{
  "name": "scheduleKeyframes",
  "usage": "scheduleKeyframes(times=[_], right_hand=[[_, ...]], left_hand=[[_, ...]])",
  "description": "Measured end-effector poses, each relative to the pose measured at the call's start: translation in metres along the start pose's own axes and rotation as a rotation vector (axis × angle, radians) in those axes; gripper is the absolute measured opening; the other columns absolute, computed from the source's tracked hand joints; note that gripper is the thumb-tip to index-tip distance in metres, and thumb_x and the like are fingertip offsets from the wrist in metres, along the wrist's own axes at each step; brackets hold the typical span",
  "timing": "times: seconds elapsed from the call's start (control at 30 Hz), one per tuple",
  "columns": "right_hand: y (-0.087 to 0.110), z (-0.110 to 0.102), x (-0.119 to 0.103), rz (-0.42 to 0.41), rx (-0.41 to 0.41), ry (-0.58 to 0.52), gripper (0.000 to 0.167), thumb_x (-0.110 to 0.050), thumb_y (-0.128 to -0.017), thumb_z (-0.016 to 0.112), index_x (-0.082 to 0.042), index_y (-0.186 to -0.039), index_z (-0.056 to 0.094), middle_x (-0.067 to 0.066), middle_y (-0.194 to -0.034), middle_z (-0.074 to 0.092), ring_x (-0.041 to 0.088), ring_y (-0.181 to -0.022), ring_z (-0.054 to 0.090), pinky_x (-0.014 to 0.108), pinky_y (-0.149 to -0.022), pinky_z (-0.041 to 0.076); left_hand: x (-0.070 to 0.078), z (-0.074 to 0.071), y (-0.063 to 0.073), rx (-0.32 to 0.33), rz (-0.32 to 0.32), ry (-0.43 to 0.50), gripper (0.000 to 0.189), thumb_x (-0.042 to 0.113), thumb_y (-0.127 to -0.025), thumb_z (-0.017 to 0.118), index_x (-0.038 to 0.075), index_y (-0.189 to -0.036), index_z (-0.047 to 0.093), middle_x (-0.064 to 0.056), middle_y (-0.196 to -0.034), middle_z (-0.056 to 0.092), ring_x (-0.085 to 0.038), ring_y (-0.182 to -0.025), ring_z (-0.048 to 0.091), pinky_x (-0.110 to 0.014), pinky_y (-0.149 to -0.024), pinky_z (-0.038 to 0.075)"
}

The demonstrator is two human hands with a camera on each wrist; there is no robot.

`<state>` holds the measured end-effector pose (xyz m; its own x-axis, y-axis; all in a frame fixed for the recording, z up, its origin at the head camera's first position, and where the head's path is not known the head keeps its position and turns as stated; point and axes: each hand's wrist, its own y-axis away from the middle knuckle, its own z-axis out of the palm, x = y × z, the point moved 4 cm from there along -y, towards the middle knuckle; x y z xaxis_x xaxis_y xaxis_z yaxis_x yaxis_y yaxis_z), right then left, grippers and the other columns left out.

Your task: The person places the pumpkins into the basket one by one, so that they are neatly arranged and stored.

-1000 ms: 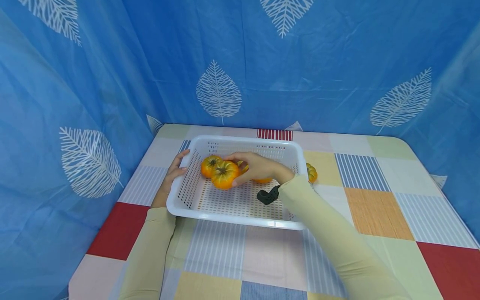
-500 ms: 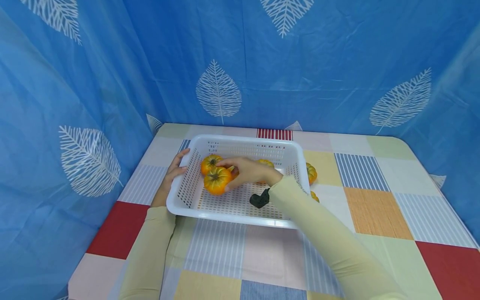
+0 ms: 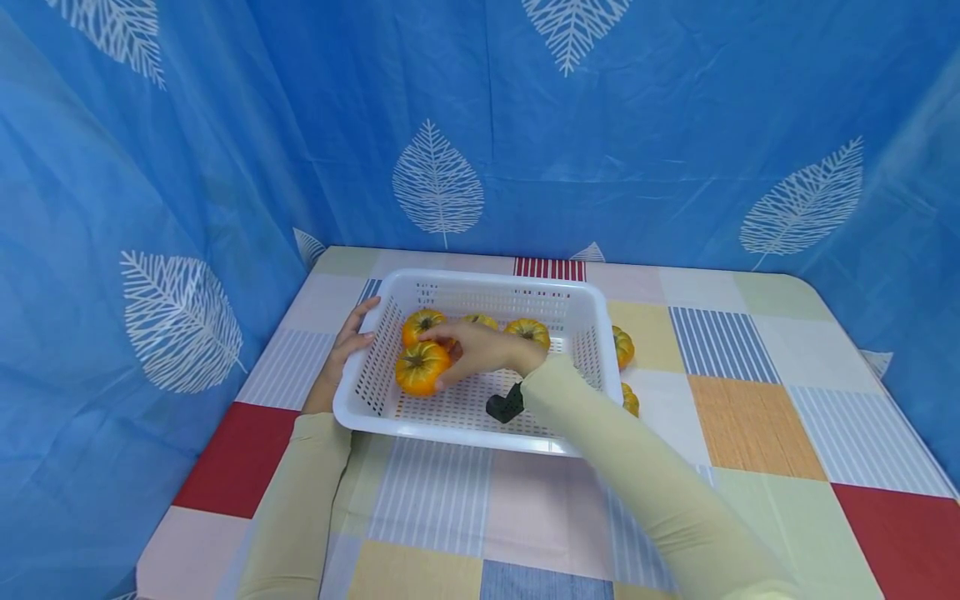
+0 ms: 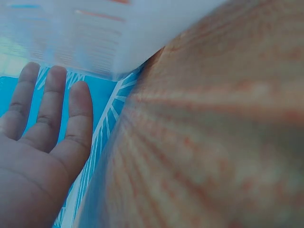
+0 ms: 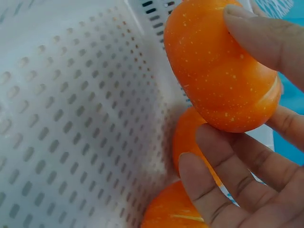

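Note:
My right hand (image 3: pixel 476 346) grips a small ribbed orange pumpkin (image 3: pixel 420 368) between thumb and fingers. In the right wrist view, that pumpkin (image 5: pixel 218 66) is above two other orange pumpkins, partly hidden by my fingers. All are inside a white perforated plastic basket (image 3: pixel 480 437). One pumpkin (image 3: pixel 422 325) lies behind the held one, another (image 3: pixel 528 331) lies to its right, and part of a third (image 3: pixel 480 320) shows behind my right hand. My left hand (image 3: pixel 345 354) rests against the basket's left side; in the left wrist view its fingers (image 4: pixel 54 102) are straight beneath the rim.
Two more pumpkins, one (image 3: pixel 622 347) behind the other (image 3: pixel 630 400), are partly hidden beyond the basket's right side. A patchwork-patterned cloth (image 3: pixel 540 508) covers the table. Blue leaf-print curtains (image 3: pixel 525 167) hang at the back and sides. A dark device (image 3: pixel 504 406) is at my right wrist.
My right hand has moved left and slightly toward me with the pumpkin, uncovering pumpkins behind it and one outside the basket. The left hand stays put.

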<state>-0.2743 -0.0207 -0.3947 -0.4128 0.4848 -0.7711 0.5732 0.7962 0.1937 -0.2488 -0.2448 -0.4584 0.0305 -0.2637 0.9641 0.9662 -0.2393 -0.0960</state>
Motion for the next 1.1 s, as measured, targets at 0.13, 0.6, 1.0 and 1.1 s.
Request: scheduleKeyframes(times=[0.13, 0.6, 1.0, 1.1], right_hand=[[-0.003, 0.003, -0.001, 0.017, -0.022, 0.053, 0.076, -0.019, -0.092, 0.087, -0.008, -0.159, 0.053, 0.013, -0.154, 0.059, 0.025, -0.124, 0.059, 0.034, -0.109, 0.05], [-0.011, 0.015, 0.001, 0.058, -0.077, 0.066, 0.073, -0.016, -0.093, 0.085, -0.008, -0.159, 0.052, 0.012, -0.157, 0.056, 0.028, -0.134, 0.059, 0.036, -0.113, 0.049], [-0.019, 0.023, 0.002, 0.097, -0.092, 0.062, 0.066, -0.008, -0.094, 0.082, -0.008, -0.154, 0.056, 0.013, -0.147, 0.062, 0.027, -0.125, 0.062, 0.039, -0.111, 0.051], [-0.02, 0.025, 0.003, 0.102, -0.1, 0.08, 0.066, -0.007, -0.094, 0.081, -0.008, -0.155, 0.056, 0.014, -0.145, 0.063, 0.028, -0.124, 0.062, 0.04, -0.111, 0.051]], left_hand=[[0.0, 0.001, 0.001, 0.022, -0.008, -0.002, 0.061, 0.01, -0.1, 0.038, 0.046, -0.149, 0.044, -0.007, -0.174, 0.019, -0.033, -0.145, 0.032, -0.067, -0.124, 0.025], [0.001, 0.001, 0.001, 0.019, -0.004, -0.022, 0.062, 0.011, -0.101, 0.039, 0.046, -0.152, 0.042, -0.009, -0.176, 0.016, -0.035, -0.147, 0.031, -0.068, -0.122, 0.025], [0.001, 0.003, 0.001, 0.037, -0.014, -0.059, 0.063, 0.012, -0.1, 0.039, 0.045, -0.155, 0.039, -0.009, -0.178, 0.015, -0.04, -0.15, 0.028, -0.071, -0.123, 0.024], [0.0, 0.003, 0.001, 0.04, -0.015, -0.054, 0.063, 0.012, -0.1, 0.039, 0.043, -0.155, 0.039, -0.009, -0.178, 0.015, -0.041, -0.151, 0.026, -0.071, -0.124, 0.022]])
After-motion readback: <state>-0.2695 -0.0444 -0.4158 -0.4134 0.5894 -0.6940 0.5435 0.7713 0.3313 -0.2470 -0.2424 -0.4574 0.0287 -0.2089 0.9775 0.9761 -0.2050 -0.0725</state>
